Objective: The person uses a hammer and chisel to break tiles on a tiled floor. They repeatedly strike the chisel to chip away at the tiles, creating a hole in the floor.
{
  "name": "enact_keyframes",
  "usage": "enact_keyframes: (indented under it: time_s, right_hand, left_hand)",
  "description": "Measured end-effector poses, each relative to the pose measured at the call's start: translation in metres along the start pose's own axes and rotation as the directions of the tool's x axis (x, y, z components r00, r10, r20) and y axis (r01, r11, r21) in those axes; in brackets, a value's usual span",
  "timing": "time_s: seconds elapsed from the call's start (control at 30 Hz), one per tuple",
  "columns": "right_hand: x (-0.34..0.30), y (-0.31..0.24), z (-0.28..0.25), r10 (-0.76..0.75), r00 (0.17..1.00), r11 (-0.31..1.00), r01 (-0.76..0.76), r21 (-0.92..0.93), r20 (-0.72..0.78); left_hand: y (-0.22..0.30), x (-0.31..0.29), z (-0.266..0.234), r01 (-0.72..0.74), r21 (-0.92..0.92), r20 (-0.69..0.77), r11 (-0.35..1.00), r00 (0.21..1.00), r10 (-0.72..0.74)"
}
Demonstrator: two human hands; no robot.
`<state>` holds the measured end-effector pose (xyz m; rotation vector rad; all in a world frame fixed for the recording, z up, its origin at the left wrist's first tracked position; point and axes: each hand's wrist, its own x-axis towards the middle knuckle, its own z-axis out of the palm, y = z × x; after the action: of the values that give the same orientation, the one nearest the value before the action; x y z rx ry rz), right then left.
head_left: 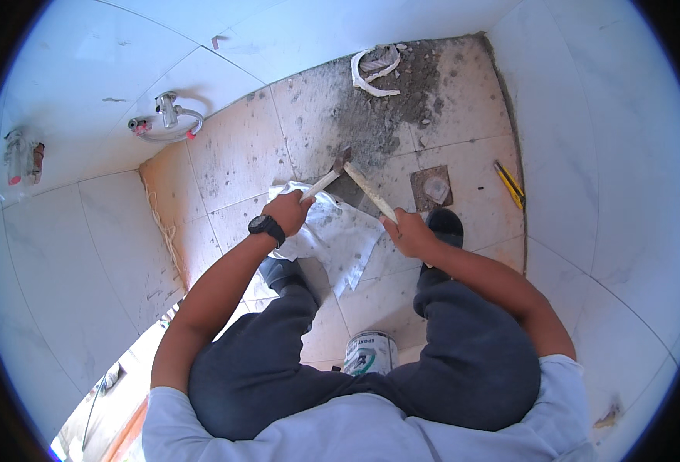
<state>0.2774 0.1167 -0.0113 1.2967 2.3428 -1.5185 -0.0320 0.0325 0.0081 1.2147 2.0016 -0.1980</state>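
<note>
My left hand (287,212), with a black watch at its wrist, is closed around a pale-handled tool (320,187). A small rusty-brown metal head (342,159) shows at the far end of that handle. My right hand (408,233) grips a whitish stick (369,189) that slants up to the left, its tip beside the metal head. I cannot tell whether the two touch. Below my left hand, a crumpled white plastic sheet (340,239) lies on the tiled floor (240,169). Dark grey mortar and debris (378,115) spread beyond the tools.
A broken white ring (361,77) lies in the debris. To the right are a square drain (432,187) and a yellow utility knife (509,185). A tap with a hose (169,112) sticks out of the left wall. Between my legs stands a white bucket (371,353).
</note>
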Motion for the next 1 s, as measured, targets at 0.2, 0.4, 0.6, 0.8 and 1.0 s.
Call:
enact_keyframes:
  time_s: [0.2, 0.4, 0.6, 0.8, 1.0]
  right_hand:
    - [-0.002, 0.002, 0.000, 0.064, 0.997, 0.981, -0.056, 0.185, -0.041]
    - [0.001, 0.001, -0.001, 0.022, 0.999, 0.999, -0.023, 0.036, 0.036]
    - [0.000, -0.002, -0.004, 0.017, 0.999, 0.997, -0.014, 0.072, -0.041]
    - [-0.006, 0.001, -0.012, 0.064, 0.996, 0.998, -0.065, 0.018, 0.055]
    - [-0.009, 0.004, -0.024, 0.009, 0.994, 0.997, -0.001, 0.072, -0.112]
  left_hand:
    - [0.000, 0.000, -0.001, 0.037, -0.006, 0.056, 0.999, 0.998, -0.037]
    - [-0.003, 0.001, -0.001, 0.008, 0.006, 0.014, 1.000, 1.000, -0.008]
    - [-0.004, 0.002, 0.002, -0.005, -0.030, 0.019, 1.000, 1.000, 0.006]
    - [-0.007, 0.000, 0.005, -0.028, -0.112, 0.033, 0.993, 0.999, 0.032]
    - [0.002, -0.004, 0.018, -0.053, -0.141, -0.002, 0.989, 0.999, 0.053]
